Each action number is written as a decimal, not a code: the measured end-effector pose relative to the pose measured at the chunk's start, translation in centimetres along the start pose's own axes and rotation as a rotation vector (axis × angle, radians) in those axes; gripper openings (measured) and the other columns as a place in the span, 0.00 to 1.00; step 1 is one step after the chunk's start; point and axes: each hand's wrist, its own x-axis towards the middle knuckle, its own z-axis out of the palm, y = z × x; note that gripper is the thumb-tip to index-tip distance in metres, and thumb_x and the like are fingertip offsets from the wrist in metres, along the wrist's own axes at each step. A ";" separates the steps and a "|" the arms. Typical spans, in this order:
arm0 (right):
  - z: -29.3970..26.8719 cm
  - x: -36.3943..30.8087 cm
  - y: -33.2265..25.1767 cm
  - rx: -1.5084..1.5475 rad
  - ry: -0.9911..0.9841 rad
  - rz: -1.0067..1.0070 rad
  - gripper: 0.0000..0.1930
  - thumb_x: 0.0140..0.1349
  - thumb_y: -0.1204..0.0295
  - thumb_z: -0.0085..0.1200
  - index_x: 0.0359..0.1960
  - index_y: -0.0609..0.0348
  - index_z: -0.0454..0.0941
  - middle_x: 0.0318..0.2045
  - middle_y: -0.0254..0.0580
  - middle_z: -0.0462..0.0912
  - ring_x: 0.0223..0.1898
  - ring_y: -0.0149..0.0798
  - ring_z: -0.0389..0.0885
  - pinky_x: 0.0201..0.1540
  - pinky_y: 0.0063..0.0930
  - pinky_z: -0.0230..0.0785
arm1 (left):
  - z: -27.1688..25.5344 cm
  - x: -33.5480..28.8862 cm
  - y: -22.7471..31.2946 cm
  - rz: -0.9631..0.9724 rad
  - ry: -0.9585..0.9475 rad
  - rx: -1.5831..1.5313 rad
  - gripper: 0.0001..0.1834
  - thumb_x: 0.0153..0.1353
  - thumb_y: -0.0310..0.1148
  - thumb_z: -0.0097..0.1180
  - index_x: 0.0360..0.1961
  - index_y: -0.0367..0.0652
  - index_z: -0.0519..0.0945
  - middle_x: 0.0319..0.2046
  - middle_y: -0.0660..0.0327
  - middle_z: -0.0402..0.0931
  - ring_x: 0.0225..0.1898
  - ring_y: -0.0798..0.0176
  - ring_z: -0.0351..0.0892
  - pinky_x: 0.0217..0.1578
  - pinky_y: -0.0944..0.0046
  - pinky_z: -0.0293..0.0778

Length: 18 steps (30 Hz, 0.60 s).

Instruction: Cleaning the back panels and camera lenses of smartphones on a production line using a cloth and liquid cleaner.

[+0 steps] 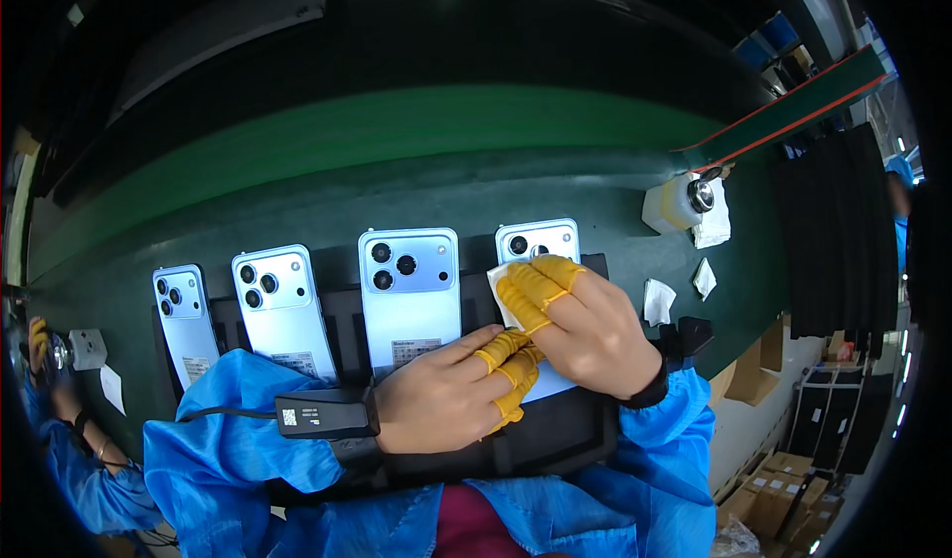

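Four light-blue smartphones lie back up in a row on a black tray. Over the rightmost smartphone (555, 231), my right hand (590, 335) is closed on a folded white wipe (504, 295), pressed against the back below the cameras. My left hand (446, 389) lies across the lower part of that phone, fingers stretched out and touching it. Yellow finger cots cover several fingers of both hands. Left of my hands are a larger-looking smartphone (412, 305), another smartphone (283, 310) and the leftmost smartphone (185, 320). My hands hide much of the rightmost phone.
The black tray (585, 439) sits on a green bench (436, 181). At right stand a white dispenser bottle (674, 204) and crumpled white wipes (658, 302). A red-edged green panel (783, 112) rises behind. Another person's hand (69, 399) shows at far left, cardboard boxes (773, 489) at lower right.
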 end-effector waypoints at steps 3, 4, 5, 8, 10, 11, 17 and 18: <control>0.0 0.1 0.6 0.025 0.016 -0.062 0.09 0.34 0.76 0.58 0.22 0.64 0.80 0.27 0.42 0.73 0.37 0.42 0.78 0.38 0.30 0.77 | -0.2 0.1 -0.1 0.028 -0.060 0.093 0.14 0.51 0.40 0.63 0.38 0.46 0.85 0.40 0.65 0.80 0.49 0.61 0.77 0.62 0.58 0.67; -0.2 0.0 0.6 0.025 0.017 -0.068 0.09 0.34 0.76 0.58 0.22 0.64 0.80 0.27 0.42 0.73 0.37 0.42 0.78 0.38 0.30 0.77 | -0.3 0.0 -0.1 0.023 -0.064 0.082 0.14 0.51 0.40 0.62 0.38 0.46 0.85 0.41 0.65 0.80 0.50 0.61 0.77 0.62 0.58 0.67; -0.5 0.0 0.5 0.046 -0.011 -0.060 0.09 0.34 0.76 0.59 0.22 0.63 0.80 0.26 0.41 0.73 0.37 0.41 0.77 0.37 0.30 0.77 | -0.3 0.0 0.0 0.018 -0.069 0.071 0.14 0.52 0.40 0.62 0.38 0.46 0.85 0.41 0.65 0.80 0.50 0.61 0.77 0.62 0.58 0.67; -1.9 -0.3 0.1 0.063 -0.115 0.001 0.12 0.33 0.77 0.58 0.25 0.65 0.81 0.28 0.42 0.77 0.37 0.43 0.79 0.37 0.32 0.77 | -0.2 0.0 -0.1 0.016 -0.076 0.040 0.15 0.53 0.40 0.61 0.40 0.46 0.84 0.43 0.64 0.80 0.52 0.61 0.76 0.62 0.58 0.66; -2.5 -0.4 0.3 0.062 -0.190 0.056 0.15 0.31 0.78 0.57 0.28 0.67 0.82 0.31 0.44 0.80 0.38 0.45 0.81 0.38 0.34 0.78 | 0.0 -0.3 0.0 0.003 -0.091 0.035 0.15 0.54 0.41 0.61 0.41 0.46 0.84 0.44 0.64 0.79 0.53 0.61 0.76 0.62 0.59 0.66; -2.6 -0.3 0.6 0.015 -0.161 0.075 0.13 0.33 0.77 0.58 0.26 0.65 0.81 0.29 0.41 0.78 0.36 0.43 0.80 0.36 0.32 0.77 | 0.0 -0.4 0.0 -0.011 -0.106 0.030 0.16 0.55 0.41 0.61 0.43 0.46 0.83 0.44 0.64 0.79 0.53 0.61 0.75 0.62 0.59 0.66; -1.4 -0.4 1.3 -0.033 0.015 0.055 0.12 0.34 0.77 0.59 0.25 0.64 0.81 0.29 0.42 0.77 0.33 0.42 0.78 0.34 0.31 0.76 | 0.0 0.2 0.1 -0.002 -0.097 0.039 0.16 0.56 0.41 0.61 0.44 0.46 0.83 0.45 0.64 0.79 0.54 0.61 0.75 0.62 0.59 0.66; -1.1 -0.2 1.1 -0.008 0.042 0.027 0.12 0.33 0.77 0.59 0.25 0.65 0.81 0.30 0.43 0.78 0.34 0.42 0.78 0.34 0.31 0.76 | -0.1 0.1 0.0 -0.003 -0.099 0.037 0.16 0.56 0.41 0.61 0.44 0.46 0.83 0.45 0.64 0.79 0.54 0.61 0.75 0.62 0.59 0.66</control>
